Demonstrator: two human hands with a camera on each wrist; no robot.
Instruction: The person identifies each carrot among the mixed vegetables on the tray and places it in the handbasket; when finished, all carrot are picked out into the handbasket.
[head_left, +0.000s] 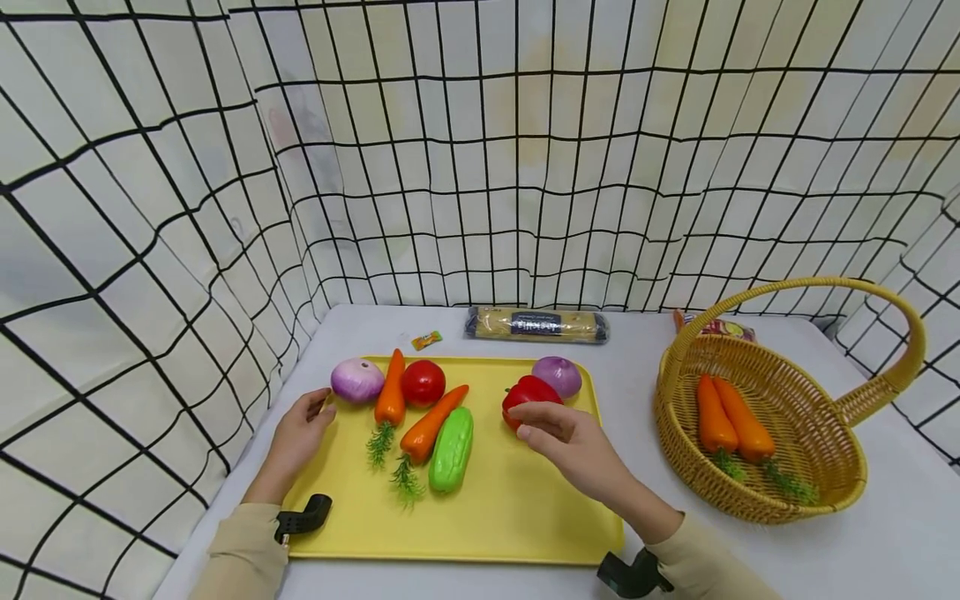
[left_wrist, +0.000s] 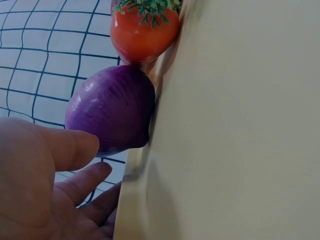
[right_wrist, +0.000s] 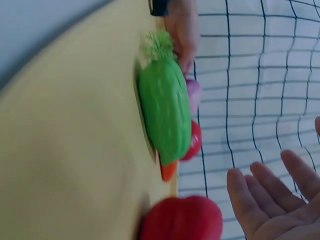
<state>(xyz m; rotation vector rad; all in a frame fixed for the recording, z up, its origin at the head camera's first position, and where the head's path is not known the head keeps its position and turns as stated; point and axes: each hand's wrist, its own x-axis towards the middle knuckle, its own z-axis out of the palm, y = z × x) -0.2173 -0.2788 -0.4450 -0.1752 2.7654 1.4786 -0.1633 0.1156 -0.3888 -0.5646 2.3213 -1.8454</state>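
My left hand is at the left edge of the yellow tray, fingers loosely bent and holding nothing. Closest to it is a purple-and-white onion; in the left wrist view the thumb overlaps the onion's lower edge. Over the right part of the tray, my right hand hovers with relaxed fingers beside a red bell pepper. The right wrist view has those fingers apart from the pepper. Behind the pepper lies a second purple onion. Two carrots, a tomato and a green cucumber lie between the hands.
A wicker basket with a tall handle stands right of the tray, two carrots inside. Behind the tray lie a pasta pack and a small orange wrapper. Another packet sits behind the basket. Black netting surrounds the table.
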